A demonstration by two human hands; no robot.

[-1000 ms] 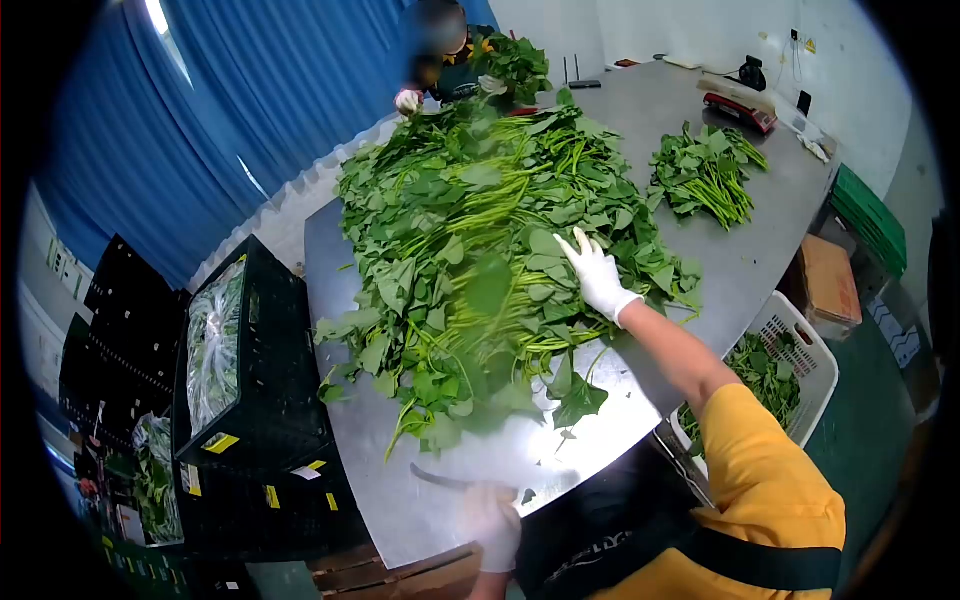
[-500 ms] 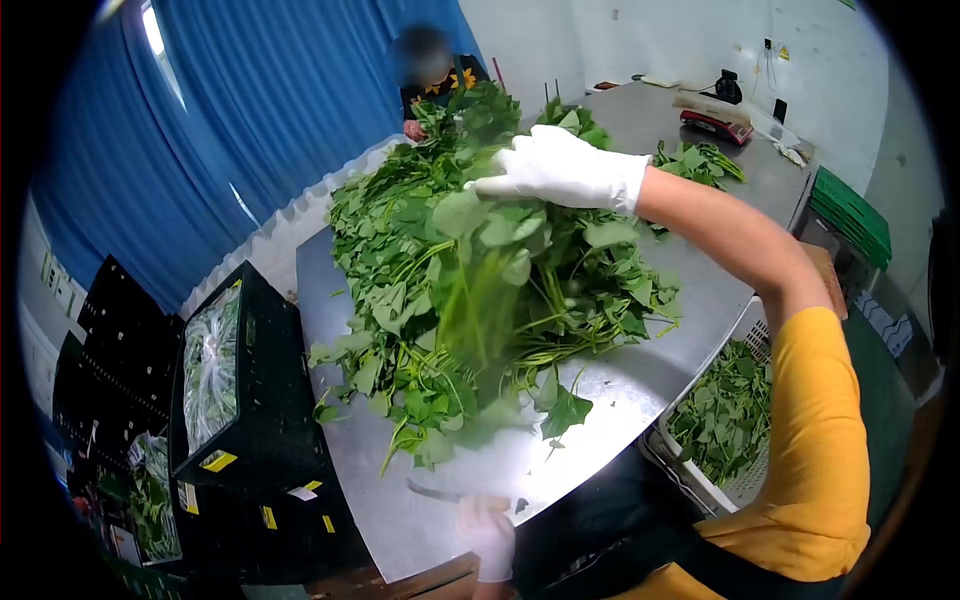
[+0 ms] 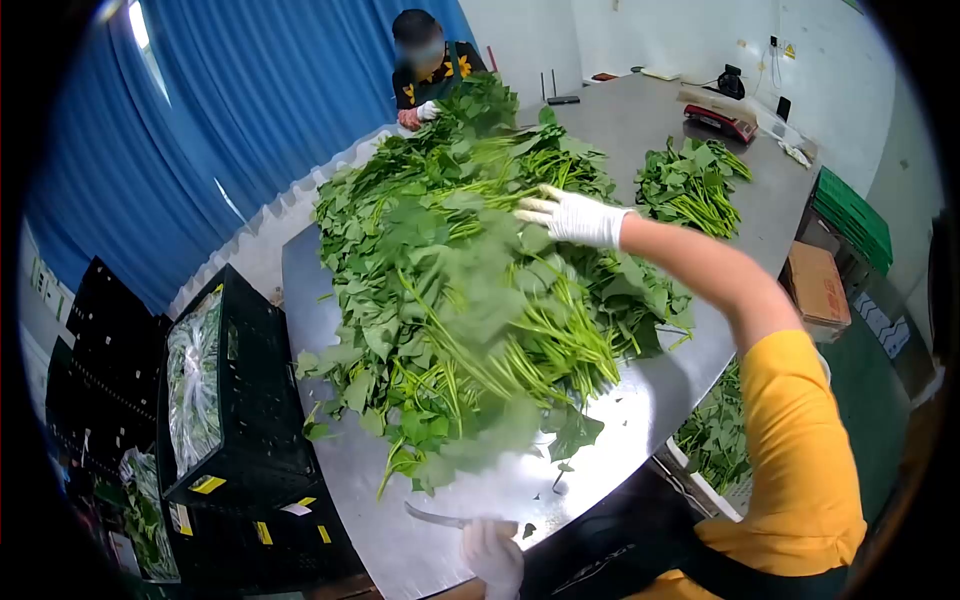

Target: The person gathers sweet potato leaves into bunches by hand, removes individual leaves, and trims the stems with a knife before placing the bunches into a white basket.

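A large heap of leafy green stems (image 3: 470,290) covers the middle of the metal table (image 3: 620,400). My right hand (image 3: 575,217), in a white glove, lies over the right side of the heap with its fingers spread. Some leaves below it are blurred by motion. At the table's near edge, my left hand (image 3: 492,555), also gloved, is closed round the handle of a curved knife (image 3: 435,516), whose blade points left. A smaller bunch of greens (image 3: 692,185) rests right of the heap.
A co-worker (image 3: 436,65) stands at the far side. Dark crates (image 3: 270,380) with bagged greens are at the left. A light basket of greens (image 3: 722,500) sits below my right arm. A red scale (image 3: 720,124), a cardboard box (image 3: 818,285) and a green crate (image 3: 850,220) are at the right.
My right hand has moved right and down, and its fingers have spread. The stems under it have dropped onto the heap. The co-worker's gloved hand now shows.
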